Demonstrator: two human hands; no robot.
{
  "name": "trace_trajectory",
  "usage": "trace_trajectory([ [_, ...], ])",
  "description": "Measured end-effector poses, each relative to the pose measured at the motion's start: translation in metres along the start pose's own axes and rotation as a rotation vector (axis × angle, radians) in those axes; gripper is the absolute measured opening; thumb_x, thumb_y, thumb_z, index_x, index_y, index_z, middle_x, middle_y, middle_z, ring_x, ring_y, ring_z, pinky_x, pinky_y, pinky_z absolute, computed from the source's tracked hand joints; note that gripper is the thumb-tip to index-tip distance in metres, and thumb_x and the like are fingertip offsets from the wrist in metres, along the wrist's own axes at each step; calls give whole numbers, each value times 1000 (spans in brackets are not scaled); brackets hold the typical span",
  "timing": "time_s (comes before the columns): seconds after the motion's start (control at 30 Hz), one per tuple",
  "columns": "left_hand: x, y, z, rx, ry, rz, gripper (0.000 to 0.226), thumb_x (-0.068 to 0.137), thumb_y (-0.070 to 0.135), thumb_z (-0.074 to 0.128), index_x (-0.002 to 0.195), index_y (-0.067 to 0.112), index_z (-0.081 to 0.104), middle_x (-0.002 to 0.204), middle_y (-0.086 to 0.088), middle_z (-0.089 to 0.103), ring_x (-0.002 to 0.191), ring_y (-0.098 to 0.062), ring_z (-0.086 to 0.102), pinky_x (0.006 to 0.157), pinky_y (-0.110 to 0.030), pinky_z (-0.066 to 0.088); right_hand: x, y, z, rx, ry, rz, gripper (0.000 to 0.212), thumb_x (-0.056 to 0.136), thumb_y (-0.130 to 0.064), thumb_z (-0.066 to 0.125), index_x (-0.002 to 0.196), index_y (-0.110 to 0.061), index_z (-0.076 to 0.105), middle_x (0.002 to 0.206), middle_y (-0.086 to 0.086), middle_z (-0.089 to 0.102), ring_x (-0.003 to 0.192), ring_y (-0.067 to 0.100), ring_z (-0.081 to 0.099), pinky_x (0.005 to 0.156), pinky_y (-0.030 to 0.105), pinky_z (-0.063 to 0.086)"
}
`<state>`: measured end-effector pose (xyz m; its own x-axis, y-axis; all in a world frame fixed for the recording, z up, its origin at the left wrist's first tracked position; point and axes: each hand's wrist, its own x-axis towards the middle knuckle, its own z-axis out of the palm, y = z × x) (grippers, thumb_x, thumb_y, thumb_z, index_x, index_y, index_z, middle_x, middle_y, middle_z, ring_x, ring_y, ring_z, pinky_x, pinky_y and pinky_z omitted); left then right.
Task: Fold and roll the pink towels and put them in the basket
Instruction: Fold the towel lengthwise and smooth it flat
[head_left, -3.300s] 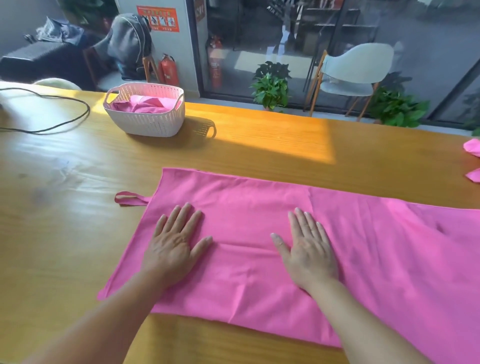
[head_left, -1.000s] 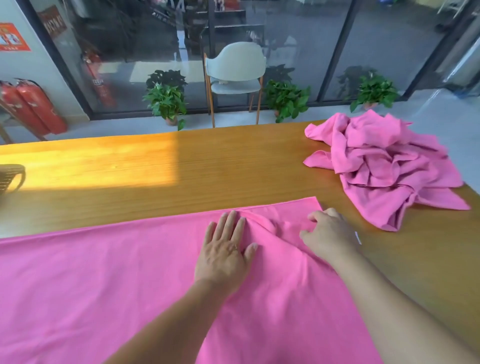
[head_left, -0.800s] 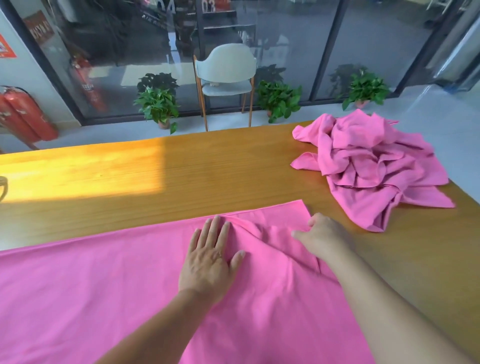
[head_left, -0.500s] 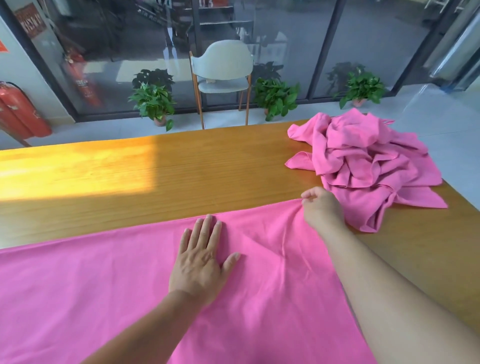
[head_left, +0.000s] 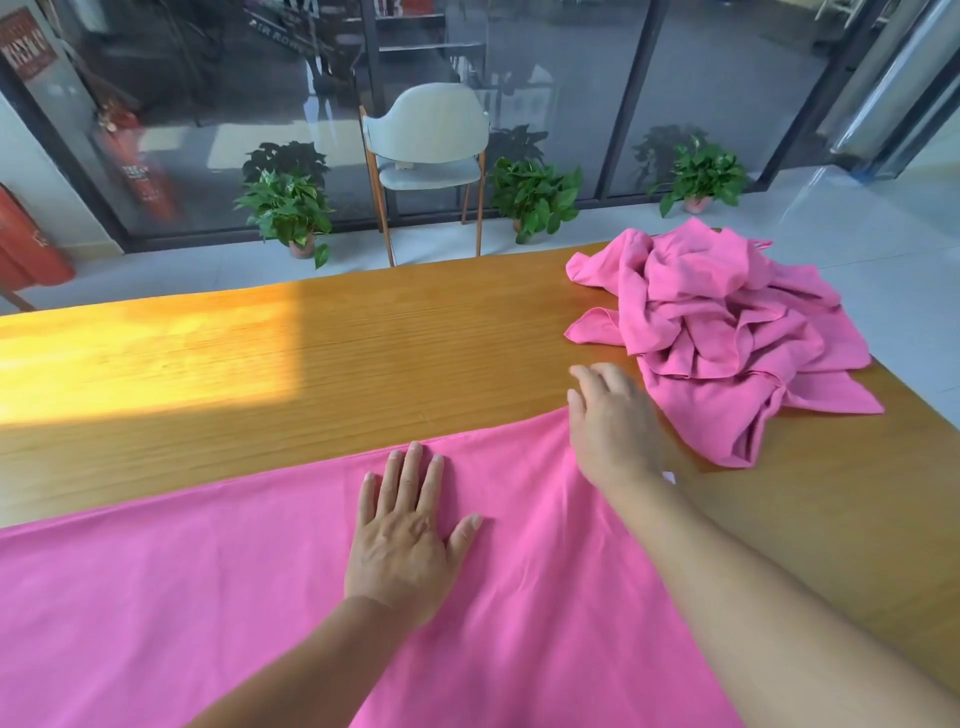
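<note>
The left hand pressed flat, fingers spread, on the pink towel spread across six o'clock, the right hand hovered loose-fingered over its far corner, nothing was rolled yet, and the crumpled pile at two o'clock waited untouched.

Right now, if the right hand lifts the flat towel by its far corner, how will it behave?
Likely floppy: the flat towel should drape, as the crumpled pile does. Probably light and thin. It may slide on the smooth table unless the left hand pins it.
</note>
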<state>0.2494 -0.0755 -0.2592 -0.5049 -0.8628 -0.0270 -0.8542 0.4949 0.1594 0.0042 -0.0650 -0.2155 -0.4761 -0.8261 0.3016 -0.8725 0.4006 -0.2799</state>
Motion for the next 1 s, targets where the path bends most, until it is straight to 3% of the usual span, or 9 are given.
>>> trace_trajectory([
  [0.07,7,-1,-2,-8,3,24,83,83,70,-19,152,25,-14,158,6,-27,142,-11,-33,119,-38,-18,-31,-40,6,103,-47,-156,39,97,-18,53,135,-13,56,139,7,53,127,27,51,107,38,36],
  [0.13,11,-3,-3,-29,13,35,79,86,65,-15,154,26,-10,158,7,-25,142,-10,-32,118,-36,-18,-63,-69,22,164,-252,-202,49,104,-30,37,151,-15,37,159,3,32,147,18,26,121,29,12],
  [0.23,13,-2,0,-26,1,42,75,91,64,-7,155,26,-8,159,7,-24,143,-9,-30,119,-36,-16,-87,-49,33,31,-385,-141,70,98,-58,8,158,-23,10,165,-9,0,151,7,-5,119,26,-14],
  [0.43,14,-4,0,-12,-3,34,80,90,68,-6,156,23,-6,160,5,-21,145,-12,-26,120,-39,-13,-73,25,1,-153,-399,233,69,102,-55,15,158,-18,0,166,-3,-9,151,11,-12,122,33,-11],
  [0.53,14,-5,2,14,3,42,83,86,68,-14,155,23,-7,160,4,-23,145,-13,-27,120,-39,-13,-104,-11,-9,-45,-304,92,68,101,-54,12,158,-17,2,165,-4,-8,151,9,-13,121,30,-11],
  [0.63,14,-7,3,7,9,62,82,88,67,-13,155,22,-5,161,4,-20,146,-13,-26,120,-39,-13,-159,-50,-6,80,-368,-104,67,100,-59,3,155,-22,1,162,-11,-10,150,5,-13,120,28,-10],
  [0.8,15,-5,2,20,-47,60,83,85,67,-17,155,23,-9,161,6,-20,146,-12,-24,120,-40,-13,-181,-7,-21,-80,-426,-18,70,98,-62,-1,155,-24,-11,161,-13,-20,143,0,-30,118,27,-19],
  [0.9,17,-4,-3,17,-66,45,77,91,64,-4,156,23,-6,161,5,-20,147,-14,-22,120,-42,-11,-180,12,-34,0,-393,113,63,105,-49,19,159,-22,1,165,-8,-5,149,4,-16,118,21,-14],
  [1.0,12,5,-6,16,-10,97,69,97,56,3,156,21,-3,161,3,-19,147,-15,-22,120,-42,-13,-197,27,-54,54,-211,315,55,100,-42,45,150,-18,37,155,-2,34,142,18,30,117,29,21],
])
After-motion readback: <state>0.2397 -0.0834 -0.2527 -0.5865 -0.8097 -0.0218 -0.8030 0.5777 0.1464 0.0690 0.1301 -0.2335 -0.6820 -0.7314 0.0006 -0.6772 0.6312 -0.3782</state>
